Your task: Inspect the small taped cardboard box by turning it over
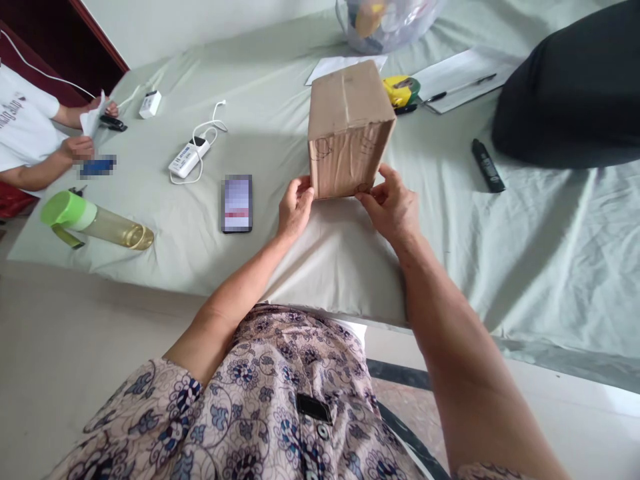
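Pale green bed sheet point(280, 100) carries an upright cardboard box point(347, 130), still taped shut, both hands, left hand point(295, 210) and right hand point(393, 203), gripping its lower corners beside a phone point(237, 203).

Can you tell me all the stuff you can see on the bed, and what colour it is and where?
cardboard box: one, brown, taped, standing mid-bed between both hands
phone: one, black, flat, left of the box
power bank: one, white with a white cable, beyond the phone
bottle: one, green lid, clear body, lying near the left edge
small charger: one, white, far left
marker: one, black, right of the box
tape roll: one, yellow, behind the box
paper with pen: white sheets, far right
plastic bag: one, clear, far top
dark bundle: one, black, right
sheet: pale green
other person's hand: far left
left hand: grip on the box's lower left corner
right hand: grip on the box's lower right corner
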`<move>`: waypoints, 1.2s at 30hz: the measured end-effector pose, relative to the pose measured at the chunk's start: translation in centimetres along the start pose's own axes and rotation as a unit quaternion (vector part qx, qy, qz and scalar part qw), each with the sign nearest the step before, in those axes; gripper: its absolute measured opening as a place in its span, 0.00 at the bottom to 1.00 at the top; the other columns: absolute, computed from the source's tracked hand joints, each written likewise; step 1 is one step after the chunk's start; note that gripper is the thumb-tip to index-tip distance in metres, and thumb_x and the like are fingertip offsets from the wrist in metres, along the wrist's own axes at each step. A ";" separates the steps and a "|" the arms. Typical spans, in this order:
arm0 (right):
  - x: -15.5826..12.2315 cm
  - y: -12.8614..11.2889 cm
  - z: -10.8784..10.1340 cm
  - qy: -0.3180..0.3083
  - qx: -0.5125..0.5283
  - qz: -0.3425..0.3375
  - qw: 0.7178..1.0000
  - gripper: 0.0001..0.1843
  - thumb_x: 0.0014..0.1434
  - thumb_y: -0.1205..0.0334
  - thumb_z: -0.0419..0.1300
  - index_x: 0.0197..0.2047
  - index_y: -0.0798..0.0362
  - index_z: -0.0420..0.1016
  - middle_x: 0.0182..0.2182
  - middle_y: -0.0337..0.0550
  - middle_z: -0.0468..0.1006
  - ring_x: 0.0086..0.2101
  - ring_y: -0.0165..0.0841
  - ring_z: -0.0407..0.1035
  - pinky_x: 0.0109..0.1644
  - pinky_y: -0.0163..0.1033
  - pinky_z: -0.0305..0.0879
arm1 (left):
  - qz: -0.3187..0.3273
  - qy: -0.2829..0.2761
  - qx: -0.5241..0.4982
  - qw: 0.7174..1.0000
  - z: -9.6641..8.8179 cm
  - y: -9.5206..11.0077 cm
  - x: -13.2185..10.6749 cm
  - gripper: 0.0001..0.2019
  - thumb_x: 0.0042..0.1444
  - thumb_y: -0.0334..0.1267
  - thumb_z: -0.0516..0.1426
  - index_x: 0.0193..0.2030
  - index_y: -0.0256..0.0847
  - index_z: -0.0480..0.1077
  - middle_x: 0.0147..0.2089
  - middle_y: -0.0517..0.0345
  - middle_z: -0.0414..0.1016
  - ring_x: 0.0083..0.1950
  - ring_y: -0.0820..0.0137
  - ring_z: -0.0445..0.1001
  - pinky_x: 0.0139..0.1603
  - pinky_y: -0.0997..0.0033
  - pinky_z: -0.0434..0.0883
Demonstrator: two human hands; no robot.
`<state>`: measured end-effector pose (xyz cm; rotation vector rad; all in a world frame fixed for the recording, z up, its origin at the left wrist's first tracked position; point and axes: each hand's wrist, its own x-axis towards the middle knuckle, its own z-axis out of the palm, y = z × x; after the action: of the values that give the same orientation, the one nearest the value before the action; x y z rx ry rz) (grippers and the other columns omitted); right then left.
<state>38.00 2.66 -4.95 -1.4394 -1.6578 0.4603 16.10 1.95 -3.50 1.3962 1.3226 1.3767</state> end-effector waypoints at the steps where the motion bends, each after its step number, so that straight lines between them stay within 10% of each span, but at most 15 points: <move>1: 0.0 0.3 0.0 0.005 -0.011 0.006 1.000 0.31 0.59 0.45 0.66 0.63 0.45 0.73 0.30 0.40 0.82 0.30 0.41 0.75 0.41 0.49 0.75 | 0.006 -0.013 0.012 1.000 0.0 -0.2 0.2 0.10 0.67 0.40 0.57 0.52 0.43 0.73 0.56 0.48 0.81 0.64 0.58 0.78 0.72 0.50 0.71; 12: 0.1 1.2 -0.3 0.001 -0.051 0.039 0.998 0.16 0.58 0.50 0.63 0.48 0.45 0.76 0.30 0.43 0.81 0.31 0.43 0.74 0.41 0.52 0.74 | 0.012 -0.071 0.073 0.995 0.0 0.2 -0.3 0.11 0.65 0.42 0.61 0.52 0.44 0.74 0.56 0.47 0.81 0.60 0.57 0.79 0.64 0.53 0.77; 21: -0.4 -1.4 -0.3 -0.010 -0.007 -0.031 0.999 0.18 0.56 0.50 0.67 0.46 0.48 0.75 0.43 0.47 0.80 0.35 0.40 0.77 0.42 0.48 0.78 | -0.008 -0.002 0.059 0.998 0.0 0.8 -1.0 0.27 0.58 0.52 0.69 0.59 0.45 0.69 0.60 0.45 0.76 0.64 0.52 0.77 0.68 0.47 0.74; 30: -2.0 -3.3 1.3 -0.082 -0.052 -0.051 0.994 0.16 0.60 0.45 0.64 0.39 0.46 0.67 0.37 0.45 0.79 0.35 0.40 0.74 0.39 0.44 0.72 | 0.068 -0.017 0.045 0.996 -0.4 1.4 -1.1 0.58 0.49 0.66 0.70 0.79 0.51 0.46 0.82 0.42 0.49 0.85 0.49 0.46 0.83 0.49 0.52; 36: -1.4 -2.6 1.2 -0.073 -0.087 -0.029 0.993 0.12 0.61 0.49 0.61 0.41 0.47 0.71 0.38 0.47 0.81 0.33 0.40 0.74 0.38 0.44 0.69 | 0.064 -0.007 0.022 0.998 -0.9 1.8 -0.9 0.47 0.54 0.68 0.65 0.76 0.59 0.53 0.81 0.51 0.53 0.83 0.52 0.50 0.83 0.50 0.52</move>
<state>35.41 0.95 -4.23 -1.5100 -1.8902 0.4037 15.62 0.61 -1.84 1.5409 1.2801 1.4267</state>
